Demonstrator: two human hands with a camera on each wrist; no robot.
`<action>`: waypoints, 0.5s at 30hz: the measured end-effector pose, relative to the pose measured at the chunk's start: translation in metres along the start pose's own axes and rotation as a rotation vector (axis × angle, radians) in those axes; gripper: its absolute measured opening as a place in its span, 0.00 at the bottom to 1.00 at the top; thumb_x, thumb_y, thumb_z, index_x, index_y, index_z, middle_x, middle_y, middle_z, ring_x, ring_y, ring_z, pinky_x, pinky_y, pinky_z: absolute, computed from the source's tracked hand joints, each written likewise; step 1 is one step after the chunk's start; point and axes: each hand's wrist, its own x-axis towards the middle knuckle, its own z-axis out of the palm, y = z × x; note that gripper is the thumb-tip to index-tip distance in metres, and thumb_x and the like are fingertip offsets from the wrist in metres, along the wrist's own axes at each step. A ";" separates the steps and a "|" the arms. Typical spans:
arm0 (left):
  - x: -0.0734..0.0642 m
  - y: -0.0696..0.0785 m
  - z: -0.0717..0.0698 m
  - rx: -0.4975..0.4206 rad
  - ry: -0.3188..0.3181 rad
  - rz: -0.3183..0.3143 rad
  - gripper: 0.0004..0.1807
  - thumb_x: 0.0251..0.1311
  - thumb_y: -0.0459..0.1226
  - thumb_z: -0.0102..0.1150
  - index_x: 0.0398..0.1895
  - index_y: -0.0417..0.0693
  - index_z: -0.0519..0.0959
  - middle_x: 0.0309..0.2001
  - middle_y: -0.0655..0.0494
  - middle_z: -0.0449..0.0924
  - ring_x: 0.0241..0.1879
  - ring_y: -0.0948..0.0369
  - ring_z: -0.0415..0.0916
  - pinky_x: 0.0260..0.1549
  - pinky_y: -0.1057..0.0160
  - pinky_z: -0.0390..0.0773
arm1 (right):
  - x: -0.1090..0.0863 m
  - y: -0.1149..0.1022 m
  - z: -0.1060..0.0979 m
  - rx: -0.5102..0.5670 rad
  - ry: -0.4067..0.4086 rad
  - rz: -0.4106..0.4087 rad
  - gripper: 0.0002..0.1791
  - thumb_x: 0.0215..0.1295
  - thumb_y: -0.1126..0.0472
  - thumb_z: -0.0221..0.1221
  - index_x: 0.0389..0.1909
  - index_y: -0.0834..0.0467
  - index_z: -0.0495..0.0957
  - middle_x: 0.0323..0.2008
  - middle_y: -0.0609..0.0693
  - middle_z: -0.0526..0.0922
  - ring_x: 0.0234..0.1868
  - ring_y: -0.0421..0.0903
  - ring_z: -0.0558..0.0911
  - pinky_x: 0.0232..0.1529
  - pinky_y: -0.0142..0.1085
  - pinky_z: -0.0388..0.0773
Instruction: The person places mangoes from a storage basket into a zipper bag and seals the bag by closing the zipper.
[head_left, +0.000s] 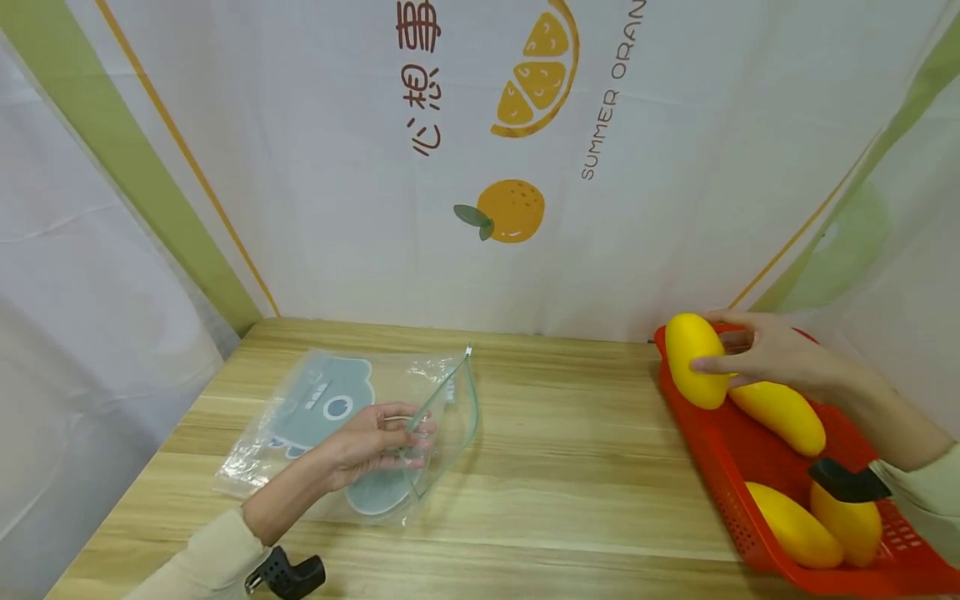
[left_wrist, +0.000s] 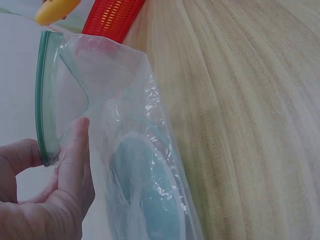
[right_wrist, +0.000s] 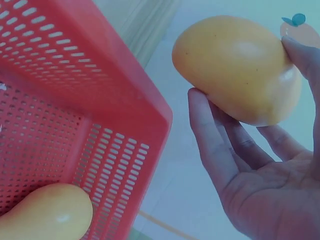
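My left hand point(head_left: 371, 446) pinches one side of the mouth of a clear zip bag point(head_left: 292, 400); the bag lies on the table, printed with a grey-blue cartoon. In the left wrist view, thumb and fingers are at the lower end of its green zip strip point(left_wrist: 41, 95), and the mouth gapes. A white slider point(head_left: 468, 352) sits at the far corner. Over the far left corner of a red basket, my right hand point(head_left: 783, 350) grips a yellow mango point(head_left: 690, 358). The right wrist view has this mango point(right_wrist: 235, 65) between thumb and fingertips, outside the basket wall.
The red perforated basket point(head_left: 708, 467) stands at the table's right, holding one mango point(head_left: 783, 417) at the back and two more point(head_left: 795, 525) at the front. Wood-grain tabletop point(head_left: 570, 467) lies between bag and basket. A printed white curtain point(head_left: 337, 233) hangs behind.
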 end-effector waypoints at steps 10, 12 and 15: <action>0.000 0.000 0.000 -0.024 0.010 0.008 0.28 0.69 0.21 0.52 0.69 0.22 0.58 0.62 0.29 0.73 0.52 0.48 0.81 0.51 0.50 0.83 | 0.009 -0.002 0.015 0.058 -0.019 -0.037 0.39 0.67 0.60 0.68 0.73 0.65 0.62 0.60 0.66 0.75 0.58 0.64 0.76 0.42 0.46 0.88; 0.000 0.000 0.000 -0.025 0.016 0.010 0.28 0.68 0.21 0.52 0.69 0.22 0.58 0.62 0.30 0.73 0.53 0.48 0.81 0.51 0.50 0.83 | 0.010 -0.001 0.017 0.052 -0.021 -0.036 0.40 0.67 0.59 0.68 0.74 0.66 0.61 0.60 0.67 0.75 0.58 0.63 0.77 0.41 0.45 0.88; 0.002 -0.001 0.001 -0.018 0.025 0.015 0.28 0.68 0.21 0.53 0.69 0.22 0.59 0.62 0.30 0.73 0.53 0.47 0.81 0.51 0.50 0.83 | 0.009 0.000 0.018 0.054 -0.021 -0.030 0.40 0.67 0.59 0.68 0.74 0.67 0.60 0.60 0.67 0.76 0.57 0.62 0.78 0.41 0.45 0.88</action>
